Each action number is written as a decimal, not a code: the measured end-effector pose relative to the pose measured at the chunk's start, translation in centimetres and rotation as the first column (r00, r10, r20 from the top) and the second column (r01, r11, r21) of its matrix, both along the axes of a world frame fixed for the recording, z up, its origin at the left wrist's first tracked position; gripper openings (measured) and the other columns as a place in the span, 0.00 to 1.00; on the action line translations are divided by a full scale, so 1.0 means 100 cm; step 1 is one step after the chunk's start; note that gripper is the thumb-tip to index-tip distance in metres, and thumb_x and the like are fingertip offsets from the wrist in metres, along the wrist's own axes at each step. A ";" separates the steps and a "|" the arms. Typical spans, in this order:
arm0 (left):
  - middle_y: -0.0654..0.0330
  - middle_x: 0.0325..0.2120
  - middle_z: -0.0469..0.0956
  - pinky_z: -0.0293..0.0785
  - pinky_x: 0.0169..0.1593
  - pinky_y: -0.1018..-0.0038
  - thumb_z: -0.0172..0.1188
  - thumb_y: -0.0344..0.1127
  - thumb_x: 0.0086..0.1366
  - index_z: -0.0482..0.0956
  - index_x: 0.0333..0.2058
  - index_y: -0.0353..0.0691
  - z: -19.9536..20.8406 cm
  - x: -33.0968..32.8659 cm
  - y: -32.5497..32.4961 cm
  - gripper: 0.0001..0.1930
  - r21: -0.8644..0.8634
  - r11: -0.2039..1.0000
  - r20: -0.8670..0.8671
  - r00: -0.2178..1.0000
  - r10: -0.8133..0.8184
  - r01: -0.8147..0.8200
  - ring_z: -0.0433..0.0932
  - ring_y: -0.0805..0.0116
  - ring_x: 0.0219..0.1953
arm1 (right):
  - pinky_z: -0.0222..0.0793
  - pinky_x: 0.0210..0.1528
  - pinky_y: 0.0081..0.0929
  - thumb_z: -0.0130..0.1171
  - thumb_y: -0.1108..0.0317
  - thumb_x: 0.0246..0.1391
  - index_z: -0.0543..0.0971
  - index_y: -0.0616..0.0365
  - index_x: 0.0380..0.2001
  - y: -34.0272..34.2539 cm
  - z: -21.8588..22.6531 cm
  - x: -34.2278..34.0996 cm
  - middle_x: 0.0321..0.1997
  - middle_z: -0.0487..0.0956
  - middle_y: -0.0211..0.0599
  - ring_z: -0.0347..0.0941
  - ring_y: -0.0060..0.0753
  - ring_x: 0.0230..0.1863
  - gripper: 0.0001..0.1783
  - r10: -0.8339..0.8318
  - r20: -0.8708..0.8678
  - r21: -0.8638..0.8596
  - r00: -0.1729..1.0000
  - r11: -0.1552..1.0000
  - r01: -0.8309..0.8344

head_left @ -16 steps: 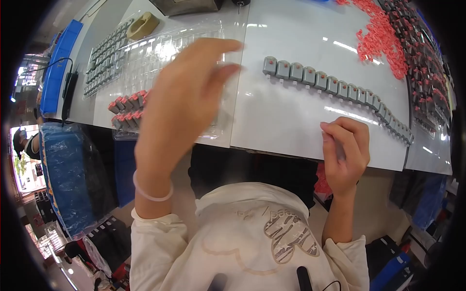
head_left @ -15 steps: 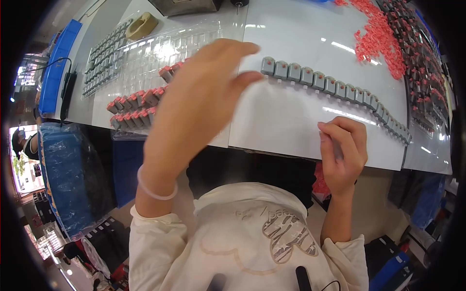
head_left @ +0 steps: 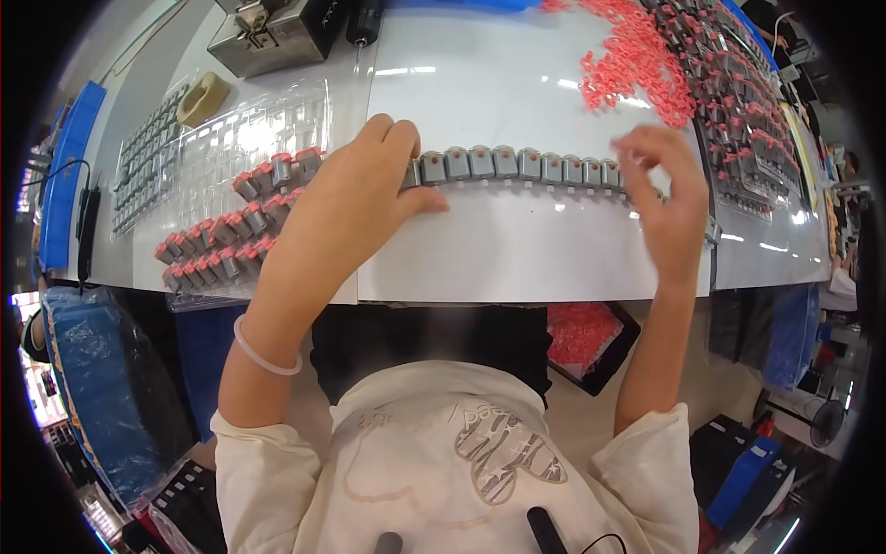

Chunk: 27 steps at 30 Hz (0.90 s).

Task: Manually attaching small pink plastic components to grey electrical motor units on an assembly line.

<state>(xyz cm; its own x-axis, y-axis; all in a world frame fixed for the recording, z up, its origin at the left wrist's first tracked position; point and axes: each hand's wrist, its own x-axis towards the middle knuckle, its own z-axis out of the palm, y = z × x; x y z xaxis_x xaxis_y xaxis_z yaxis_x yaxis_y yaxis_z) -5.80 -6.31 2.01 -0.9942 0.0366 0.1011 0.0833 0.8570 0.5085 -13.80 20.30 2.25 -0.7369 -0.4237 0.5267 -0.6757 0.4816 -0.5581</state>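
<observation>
Small, boxy grey metal motors (head_left: 505, 162) sit in a row on the smooth white desk (head_left: 517, 254); about nine show between the hands. The left hand (head_left: 346, 198) has its fingers parted at the left end, partly hiding another. The blurry right hand (head_left: 672, 194), fingers curled, covers some too. Nobody can tell if either grips one.

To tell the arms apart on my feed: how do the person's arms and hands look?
The left hand and right hand are ungloved. A thin, pale bracelet circles the left forearm; none shows on the right. Loose cream sleeves end near the elbows.
</observation>
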 end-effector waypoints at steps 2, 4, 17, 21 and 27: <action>0.59 0.29 0.71 0.68 0.31 0.74 0.69 0.36 0.47 0.71 0.33 0.34 0.000 0.001 -0.003 0.18 0.034 0.999 -0.002 1.000 0.000 0.000 0.68 0.68 0.24 | 0.64 0.39 0.23 0.57 0.76 0.46 0.77 0.62 0.32 0.005 0.004 -0.031 0.35 0.76 0.36 0.71 0.30 0.37 0.07 -0.109 -0.016 0.156 0.994 0.982 0.110; 0.59 0.27 0.72 0.69 0.31 0.76 0.70 0.34 0.46 0.73 0.32 0.33 0.000 0.001 -0.004 0.17 0.090 0.996 -0.017 1.000 0.016 -0.014 0.68 0.71 0.24 | 0.65 0.39 0.23 0.57 0.75 0.46 0.76 0.62 0.33 0.007 0.001 -0.054 0.36 0.76 0.35 0.71 0.29 0.37 0.08 -0.099 -0.001 0.202 0.995 0.975 0.097; 0.52 0.32 0.77 0.72 0.37 0.72 0.63 0.28 0.52 0.74 0.39 0.31 0.008 0.008 -0.012 0.15 0.289 0.954 0.132 0.991 0.035 -0.072 0.76 0.64 0.30 | 0.68 0.37 0.23 0.57 0.76 0.46 0.73 0.61 0.31 0.008 -0.018 -0.093 0.27 0.76 0.35 0.74 0.28 0.31 0.07 -0.121 0.070 0.266 0.990 0.959 0.099; 0.53 0.35 0.77 0.72 0.42 0.74 0.57 0.22 0.56 0.74 0.44 0.33 0.004 0.016 -0.013 0.15 0.379 0.924 -0.064 0.994 0.091 -0.060 0.76 0.66 0.34 | 0.68 0.38 0.21 0.56 0.77 0.49 0.74 0.61 0.33 0.010 -0.006 -0.080 0.30 0.77 0.32 0.73 0.23 0.33 0.06 -0.172 0.110 0.212 0.979 0.966 0.146; 0.57 0.37 0.78 0.71 0.46 0.77 0.49 0.20 0.61 0.73 0.47 0.32 -0.001 0.021 -0.017 0.15 0.627 0.773 0.009 0.994 0.111 -0.092 0.76 0.71 0.39 | 0.67 0.44 0.18 0.51 0.78 0.54 0.75 0.65 0.36 -0.003 0.010 -0.035 0.37 0.75 0.32 0.72 0.21 0.39 0.07 0.047 0.372 -0.179 0.927 0.984 0.022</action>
